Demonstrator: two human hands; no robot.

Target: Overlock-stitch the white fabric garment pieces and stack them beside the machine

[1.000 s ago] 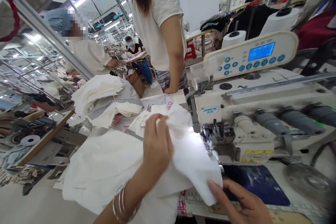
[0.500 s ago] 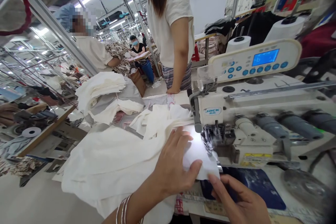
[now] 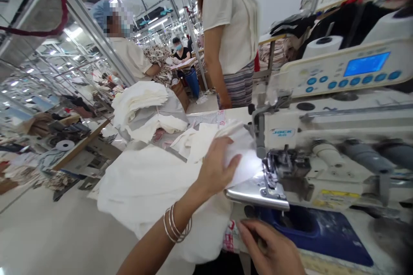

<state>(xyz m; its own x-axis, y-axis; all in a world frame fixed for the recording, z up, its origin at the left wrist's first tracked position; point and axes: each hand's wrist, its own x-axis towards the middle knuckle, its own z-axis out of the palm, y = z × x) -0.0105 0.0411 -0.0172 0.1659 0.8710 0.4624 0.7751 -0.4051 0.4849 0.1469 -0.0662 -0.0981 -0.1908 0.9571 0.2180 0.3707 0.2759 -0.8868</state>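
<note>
The left hand (image 3: 217, 168) lies flat on the white cloth (image 3: 155, 189), seemingly steadying it beside the sewing machine (image 3: 322, 133), while the right hand (image 3: 271, 247), well apart, curls near the blue mat (image 3: 318, 234).

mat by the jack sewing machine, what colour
The flat mat beside the white JACK sewing machine is dark blue with paler mottling, shown in the head view.
</note>
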